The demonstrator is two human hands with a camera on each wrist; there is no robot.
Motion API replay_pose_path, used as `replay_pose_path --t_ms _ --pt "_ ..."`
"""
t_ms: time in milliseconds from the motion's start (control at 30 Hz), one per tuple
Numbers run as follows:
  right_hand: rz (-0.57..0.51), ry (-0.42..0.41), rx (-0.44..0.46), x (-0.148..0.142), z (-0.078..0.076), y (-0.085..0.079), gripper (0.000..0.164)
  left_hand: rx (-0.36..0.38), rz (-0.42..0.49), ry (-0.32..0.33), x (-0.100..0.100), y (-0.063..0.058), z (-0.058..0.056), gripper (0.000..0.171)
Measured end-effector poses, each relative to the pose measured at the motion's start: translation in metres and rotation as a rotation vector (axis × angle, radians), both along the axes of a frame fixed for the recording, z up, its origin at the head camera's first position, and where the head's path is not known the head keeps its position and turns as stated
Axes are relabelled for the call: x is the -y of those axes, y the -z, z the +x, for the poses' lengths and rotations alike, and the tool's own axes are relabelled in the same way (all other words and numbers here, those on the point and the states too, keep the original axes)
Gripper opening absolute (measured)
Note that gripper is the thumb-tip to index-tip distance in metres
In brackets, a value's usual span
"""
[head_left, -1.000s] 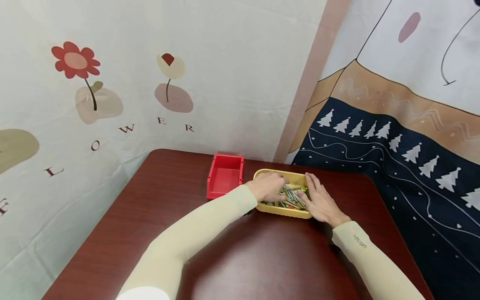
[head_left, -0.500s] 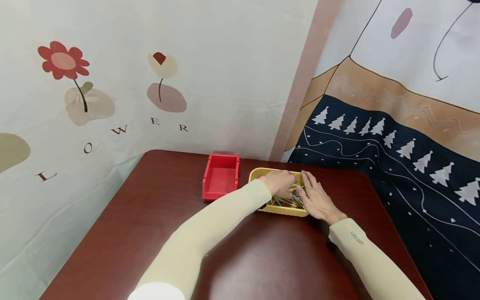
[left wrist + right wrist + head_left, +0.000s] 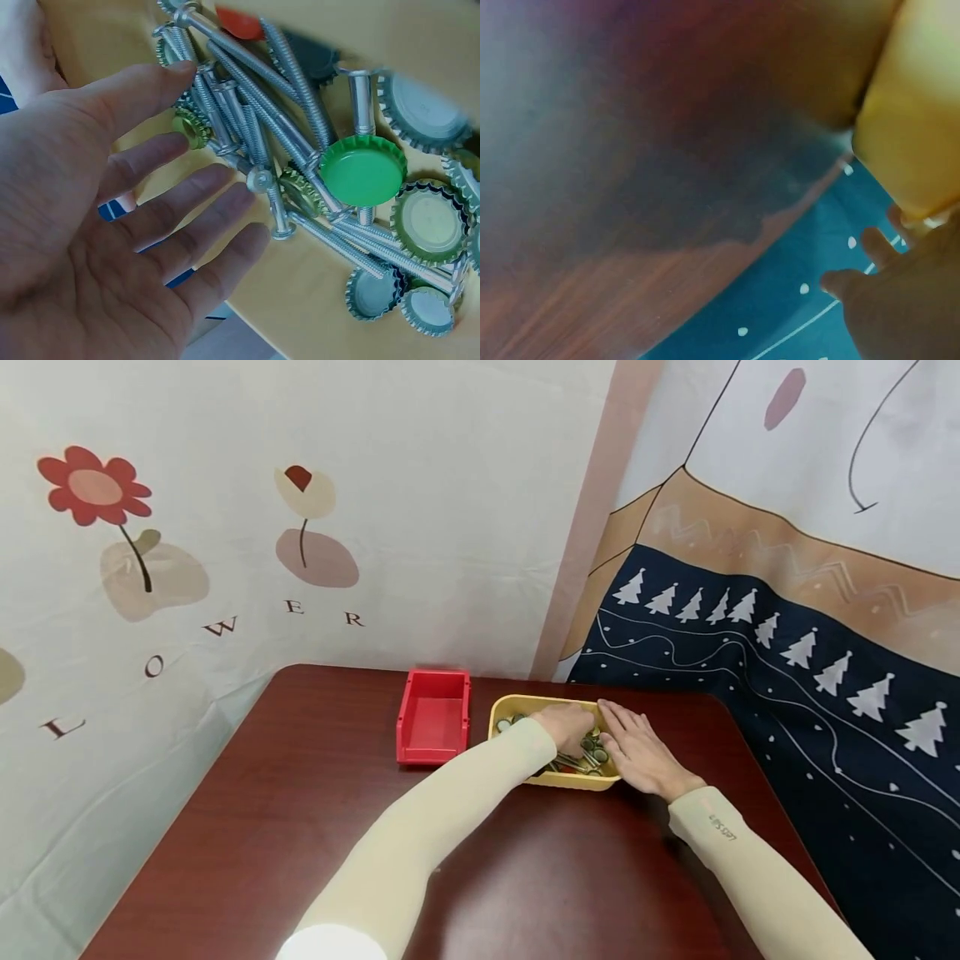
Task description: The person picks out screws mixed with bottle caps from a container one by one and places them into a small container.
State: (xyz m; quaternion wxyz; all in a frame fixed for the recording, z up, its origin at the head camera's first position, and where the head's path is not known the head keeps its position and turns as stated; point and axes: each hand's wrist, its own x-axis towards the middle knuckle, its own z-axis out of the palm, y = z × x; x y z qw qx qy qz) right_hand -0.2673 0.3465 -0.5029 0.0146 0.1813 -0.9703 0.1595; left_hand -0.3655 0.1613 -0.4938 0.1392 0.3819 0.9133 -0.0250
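Observation:
My left hand point(image 3: 566, 727) reaches into a yellow bin point(image 3: 570, 782) of metal screws and bottle caps. In the left wrist view, its loosely extended fingers point(image 3: 199, 217) are over or against the heap, pinching nothing. Long screws point(image 3: 259, 112) lie tangled beside the fingertips. A green bottle cap point(image 3: 364, 171) rests on top, with silvery caps point(image 3: 424, 112) to the right and a red piece point(image 3: 240, 22) partly hidden. My right hand point(image 3: 641, 753), fingers fairly straight, lies along the bin's right wall. The right wrist view shows that hand point(image 3: 904, 292) beside the yellow wall point(image 3: 911, 112).
A red open-front bin point(image 3: 432, 722) stands just left of the yellow one. Both are near the back of the dark reddish-brown table point(image 3: 300, 802). A printed cloth point(image 3: 450, 527) hangs behind, and a navy tree-patterned cloth point(image 3: 787, 693) hangs at the right.
My left hand has moved right and deeper into the yellow bin, uncovering caps at its left end. The right hand stays at the bin's right wall. The head view has shifted slightly.

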Motion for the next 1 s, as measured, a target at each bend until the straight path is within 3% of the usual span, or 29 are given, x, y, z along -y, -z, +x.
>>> replay_pose_path --t_ms 33,133,233,267,467,700,900,1000 --pt "0.006 -0.003 -0.004 0.000 0.000 0.001 0.067 -0.009 -0.007 -0.013 -0.003 0.000 0.002 0.029" --pt "0.008 -0.002 -0.017 0.000 0.000 0.004 0.067 0.004 -0.008 -0.026 -0.008 0.011 -0.005 0.035" --pt "0.006 0.005 -0.026 0.001 0.000 0.005 0.068 0.009 -0.021 -0.037 -0.009 0.010 -0.004 0.035" --pt "0.008 0.006 -0.027 0.001 0.000 0.006 0.068 0.025 -0.010 -0.026 -0.009 0.017 -0.012 0.034" --pt "0.015 0.008 -0.029 0.002 0.000 0.009 0.069 0.028 0.011 0.006 -0.009 0.018 -0.014 0.035" --pt "0.024 0.019 -0.023 0.003 0.001 0.006 0.071 0.062 0.001 -0.023 -0.003 -0.005 0.006 0.021" --pt "0.024 0.031 -0.011 0.004 0.001 0.005 0.071 0.086 -0.011 -0.039 0.001 -0.022 0.017 0.023" --pt "0.022 0.033 -0.007 0.004 0.001 0.006 0.072 0.118 -0.023 -0.043 0.007 -0.037 0.026 0.018"
